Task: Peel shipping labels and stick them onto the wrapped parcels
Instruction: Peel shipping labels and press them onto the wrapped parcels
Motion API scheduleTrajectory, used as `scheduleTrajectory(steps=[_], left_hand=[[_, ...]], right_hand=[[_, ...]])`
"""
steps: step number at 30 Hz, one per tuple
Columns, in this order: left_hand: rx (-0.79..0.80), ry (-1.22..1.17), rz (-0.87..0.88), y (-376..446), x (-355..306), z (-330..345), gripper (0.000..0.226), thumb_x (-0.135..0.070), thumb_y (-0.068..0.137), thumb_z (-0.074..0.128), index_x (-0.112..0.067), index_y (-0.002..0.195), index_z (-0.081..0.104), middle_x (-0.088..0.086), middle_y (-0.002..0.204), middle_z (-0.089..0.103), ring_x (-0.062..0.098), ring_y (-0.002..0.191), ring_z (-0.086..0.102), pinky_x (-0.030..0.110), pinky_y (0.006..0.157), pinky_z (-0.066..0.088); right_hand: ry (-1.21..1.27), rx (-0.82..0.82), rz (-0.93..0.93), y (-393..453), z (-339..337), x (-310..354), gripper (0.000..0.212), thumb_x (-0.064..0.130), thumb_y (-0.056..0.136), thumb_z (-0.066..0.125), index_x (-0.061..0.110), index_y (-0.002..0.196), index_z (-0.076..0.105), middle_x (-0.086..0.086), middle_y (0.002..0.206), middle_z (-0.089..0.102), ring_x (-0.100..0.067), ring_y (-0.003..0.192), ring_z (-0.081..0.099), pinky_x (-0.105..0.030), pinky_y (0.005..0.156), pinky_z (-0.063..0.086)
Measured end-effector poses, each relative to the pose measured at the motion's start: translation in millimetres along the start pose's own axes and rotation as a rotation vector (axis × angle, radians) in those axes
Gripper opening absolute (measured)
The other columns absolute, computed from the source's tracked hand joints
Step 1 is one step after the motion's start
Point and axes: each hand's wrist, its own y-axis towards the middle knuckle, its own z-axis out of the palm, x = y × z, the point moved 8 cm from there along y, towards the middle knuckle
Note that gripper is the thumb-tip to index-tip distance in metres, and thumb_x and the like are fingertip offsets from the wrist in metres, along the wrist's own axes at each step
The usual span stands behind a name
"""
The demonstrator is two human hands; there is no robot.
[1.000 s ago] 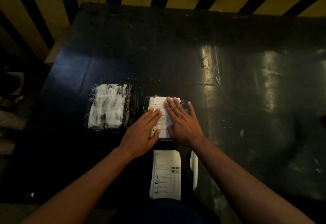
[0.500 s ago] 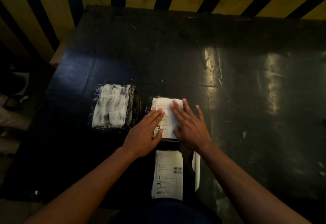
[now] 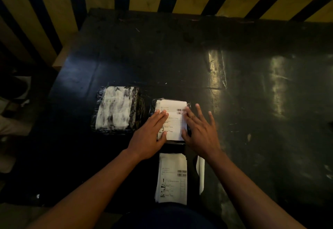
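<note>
Two parcels lie side by side on the dark table [image 3: 243, 102]: the left parcel [image 3: 117, 110] untouched, the right parcel [image 3: 188, 104] wearing a label [image 3: 172, 120]. Left hand [image 3: 149, 135] and right hand [image 3: 201, 131] press it, fingers flat. Spare labels [image 3: 172, 178] sit nearer.

The left hand [image 3: 149, 135] covers the near left part of the label [image 3: 172, 120], and the right hand [image 3: 200, 131] covers its right edge. The parcel [image 3: 153, 104] under the label shows only as a thin dark rim. The words on the label are too small to read. Nearer than the parcel, the label stack [image 3: 172, 178] has tiny print too. Right of the stack, an arm hides part of a white strip [image 3: 201, 176]. The desk [image 3: 252, 102] is cut off on the right.
</note>
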Motion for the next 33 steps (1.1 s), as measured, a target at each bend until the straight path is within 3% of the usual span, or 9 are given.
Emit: scheduleTrajectory(steps=[4, 9, 13, 18, 25, 27, 30, 33], left_hand=[[0.008, 0.010, 0.015, 0, -1, 0, 0.065, -0.040, 0.104, 0.045, -0.027, 0.163, 0.022, -0.015, 0.171, 0.014, 0.000, 0.157, 0.002, 0.036, 0.116, 0.042], [0.020, 0.026, 0.021, 0, -1, -1, 0.066, -0.039, 0.104, 0.049, -0.025, 0.163, 0.023, -0.013, 0.171, 0.015, 0.003, 0.157, 0.006, 0.037, 0.119, 0.039], [0.017, 0.036, 0.000, -1, -1, 1, 0.066, -0.037, 0.104, 0.047, -0.024, 0.163, 0.022, -0.012, 0.171, 0.014, 0.005, 0.157, 0.006, 0.039, 0.118, 0.039], [0.024, 0.027, 0.009, 0, -1, 3, 0.065, -0.037, 0.104, 0.046, -0.024, 0.163, 0.022, -0.011, 0.171, 0.014, 0.006, 0.158, 0.006, 0.042, 0.120, 0.039], [0.076, 0.062, 0.004, 1, 5, 8, 0.067, -0.042, 0.104, 0.044, -0.028, 0.164, 0.016, -0.014, 0.171, 0.008, 0.007, 0.158, 0.004, 0.047, 0.115, 0.044], [0.082, 0.064, -0.003, 1, 1, 7, 0.067, -0.039, 0.105, 0.044, -0.025, 0.164, 0.015, -0.011, 0.172, 0.007, 0.009, 0.159, 0.002, 0.047, 0.119, 0.038], [0.124, 0.177, 0.015, -5, -13, 12, 0.065, -0.037, 0.109, 0.032, -0.022, 0.165, 0.002, -0.002, 0.173, -0.007, 0.018, 0.159, -0.013, 0.049, 0.129, 0.012], [0.125, 0.373, 0.102, -29, -33, 31, 0.073, -0.051, 0.107, 0.022, -0.020, 0.162, -0.013, 0.004, 0.170, -0.023, 0.022, 0.155, -0.027, 0.049, 0.128, -0.007]], right_hand=[[-0.003, 0.025, -0.166, -12, 15, 37, 0.064, 0.046, 0.103, 0.026, 0.025, 0.162, 0.019, 0.006, 0.171, 0.009, -0.018, 0.158, -0.006, -0.059, 0.126, 0.002], [-0.053, 0.031, -0.025, -31, 15, 4, 0.063, 0.054, 0.102, 0.018, 0.034, 0.162, 0.017, 0.015, 0.168, 0.008, -0.020, 0.158, -0.002, -0.064, 0.122, -0.005], [-0.045, 0.027, 0.006, -36, 9, -4, 0.064, 0.052, 0.102, 0.023, 0.030, 0.162, 0.020, 0.012, 0.168, 0.011, -0.021, 0.158, -0.002, -0.061, 0.123, -0.004], [0.027, 0.038, -0.154, -41, 23, 44, 0.069, 0.047, 0.100, 0.027, 0.025, 0.164, 0.012, 0.006, 0.171, 0.006, -0.019, 0.158, -0.004, -0.061, 0.125, 0.007], [-0.083, 0.004, -0.113, -82, 33, 15, 0.081, 0.038, 0.098, 0.045, 0.023, 0.164, 0.000, 0.006, 0.171, -0.007, -0.021, 0.158, -0.010, -0.060, 0.125, -0.003], [-0.060, 0.000, -0.102, -82, 32, 15, 0.080, 0.039, 0.099, 0.044, 0.023, 0.164, 0.000, 0.005, 0.171, -0.007, -0.020, 0.158, -0.012, -0.058, 0.125, -0.004], [-0.020, -0.001, -0.076, -72, 31, 22, 0.085, 0.042, 0.097, 0.044, 0.017, 0.164, -0.003, 0.000, 0.171, -0.012, -0.019, 0.157, -0.016, -0.055, 0.127, -0.002], [-0.013, 0.041, -0.090, -66, 38, 32, 0.088, 0.043, 0.097, 0.043, 0.015, 0.163, -0.008, -0.003, 0.170, -0.017, -0.021, 0.157, -0.019, -0.056, 0.126, -0.003]])
